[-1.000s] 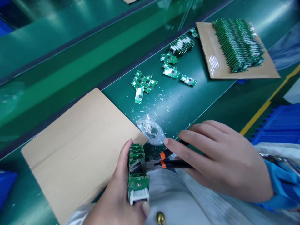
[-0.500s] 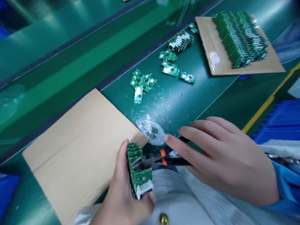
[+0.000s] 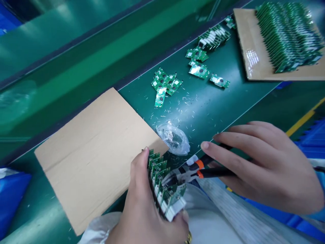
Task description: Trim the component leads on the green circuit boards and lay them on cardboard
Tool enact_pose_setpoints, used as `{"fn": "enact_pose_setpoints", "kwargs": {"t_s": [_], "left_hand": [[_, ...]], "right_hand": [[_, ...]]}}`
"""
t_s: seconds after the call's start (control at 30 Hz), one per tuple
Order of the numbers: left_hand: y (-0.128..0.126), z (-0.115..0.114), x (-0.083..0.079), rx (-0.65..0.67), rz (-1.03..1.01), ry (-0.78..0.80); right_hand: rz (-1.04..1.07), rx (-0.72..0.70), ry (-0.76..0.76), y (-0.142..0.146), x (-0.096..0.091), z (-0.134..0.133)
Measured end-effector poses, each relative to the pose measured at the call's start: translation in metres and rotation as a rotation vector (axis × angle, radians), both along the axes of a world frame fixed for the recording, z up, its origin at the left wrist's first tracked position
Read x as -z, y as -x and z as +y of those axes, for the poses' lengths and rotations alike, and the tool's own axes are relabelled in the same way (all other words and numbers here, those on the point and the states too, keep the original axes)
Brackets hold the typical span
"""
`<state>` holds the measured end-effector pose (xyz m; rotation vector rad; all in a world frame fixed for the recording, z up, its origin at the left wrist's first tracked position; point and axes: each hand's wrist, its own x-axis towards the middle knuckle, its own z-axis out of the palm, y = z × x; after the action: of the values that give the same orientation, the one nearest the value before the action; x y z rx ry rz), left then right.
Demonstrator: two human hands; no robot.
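Observation:
My left hand (image 3: 149,206) is closed around a stack of green circuit boards (image 3: 158,169) with white connectors, held upright side by side low in the view. In my right hand (image 3: 264,166) is a pair of cutting pliers (image 3: 200,171) with black handles and orange bands. The jaws of the pliers reach in among the boards' edges. Beyond the stack, a clear plastic bag (image 3: 175,139) with small metal bits in it rests by the corner of a flat cardboard sheet (image 3: 101,156).
Loose circuit boards (image 3: 161,96) and a row of boards (image 3: 214,38) lie on the green bench (image 3: 210,105), with clipped wire bits scattered about. At the right, cardboard (image 3: 256,67) carries many standing boards (image 3: 286,37). Blue bins (image 3: 313,135) stand beside the bench.
The view has shifted, so the bench things appear farther right. The board stack is tilted differently, showing its boards fanned out, and the pliers' jaws now sit deeper along it.

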<state>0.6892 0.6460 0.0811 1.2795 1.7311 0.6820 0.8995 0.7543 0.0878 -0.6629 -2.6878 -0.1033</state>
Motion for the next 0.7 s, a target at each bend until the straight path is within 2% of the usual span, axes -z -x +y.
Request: {"fn": "enact_pose_setpoints", "kwargs": {"t_s": [0.43,0.7], "left_hand": [[-0.003,-0.007,0.002,-0.023,-0.09,-0.016],[-0.002,-0.006,0.003,-0.01,-0.088,-0.052]], "right_hand": [[-0.064,-0.038,-0.043,-0.009,-0.004,0.006],[-0.063,-0.039,-0.002,-0.007,-0.001,0.0]]}}
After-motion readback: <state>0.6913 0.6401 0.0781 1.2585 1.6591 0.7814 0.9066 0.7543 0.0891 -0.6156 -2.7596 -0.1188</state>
